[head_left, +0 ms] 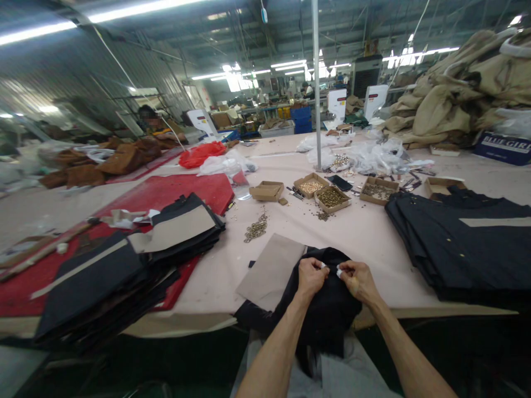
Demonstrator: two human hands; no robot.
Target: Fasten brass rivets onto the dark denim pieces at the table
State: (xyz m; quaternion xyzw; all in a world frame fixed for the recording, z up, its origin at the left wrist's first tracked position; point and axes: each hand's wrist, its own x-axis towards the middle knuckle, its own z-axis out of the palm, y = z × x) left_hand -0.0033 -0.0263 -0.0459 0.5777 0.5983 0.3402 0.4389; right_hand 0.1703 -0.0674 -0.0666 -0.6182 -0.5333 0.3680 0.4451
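Well left of the fingers, a stack of dark pieces (105, 271) is laid on a red sheet (199, 190). Beyond the fingers, leftward, metal rings (256, 228) are heaped on the table (286, 222). Just left of the fingers, a beige panel (271, 271) is spread. Black cloth (332, 304), bunched beneath the fingers, is pinched by the left hand (312, 277); beyond, a box of brass-coloured pieces (333, 198) is set. The cloth is likewise pinched by the right hand (359, 279). Well right of the fingers, dark garments (460, 237) are piled.
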